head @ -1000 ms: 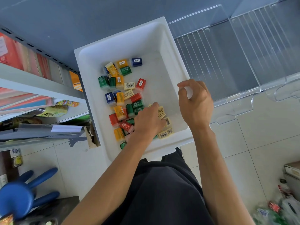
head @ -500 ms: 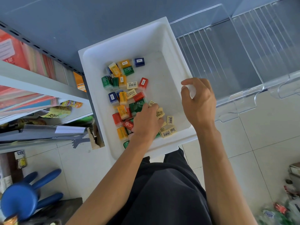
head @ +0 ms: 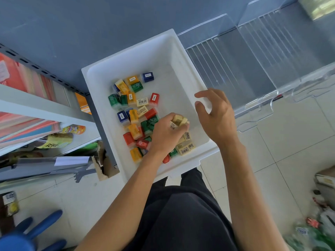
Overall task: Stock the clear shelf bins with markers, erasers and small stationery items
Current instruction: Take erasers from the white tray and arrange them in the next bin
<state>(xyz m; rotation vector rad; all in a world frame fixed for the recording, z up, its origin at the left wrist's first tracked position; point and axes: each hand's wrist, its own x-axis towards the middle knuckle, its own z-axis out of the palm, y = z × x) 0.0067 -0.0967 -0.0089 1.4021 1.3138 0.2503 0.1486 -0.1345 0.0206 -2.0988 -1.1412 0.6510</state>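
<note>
Fingers of your left hand [head: 165, 135]: curled tight round a clutch of cream erasers [head: 179, 121], barcode labels showing, held over the pile.

Your right hand [head: 216, 117]: thumb and forefinger curved apart in a half-open C over the tub's 3 o'clock rim, gripping nothing. Whether they touch the rim cannot be told.

Tub [head: 134, 58]: white smooth plastic, rectangular, rounded corners, centre of view.

Contents: small blocks [head: 135, 99] in red, green, yellow and blue, many barcoded, jumbled toward its 9 o'clock side. More boxy cream erasers lie at its 5 o'clock corner.

Around you: clear bins [head: 257, 57] with ribbed floors, beside the tub at 2 o'clock. Grey shelf [head: 36, 111] at 9. Torn carton [head: 106, 167] at 8. Blue stool [head: 27, 238] at 7. Pale tiled floor [head: 290, 142] at 4.
</note>
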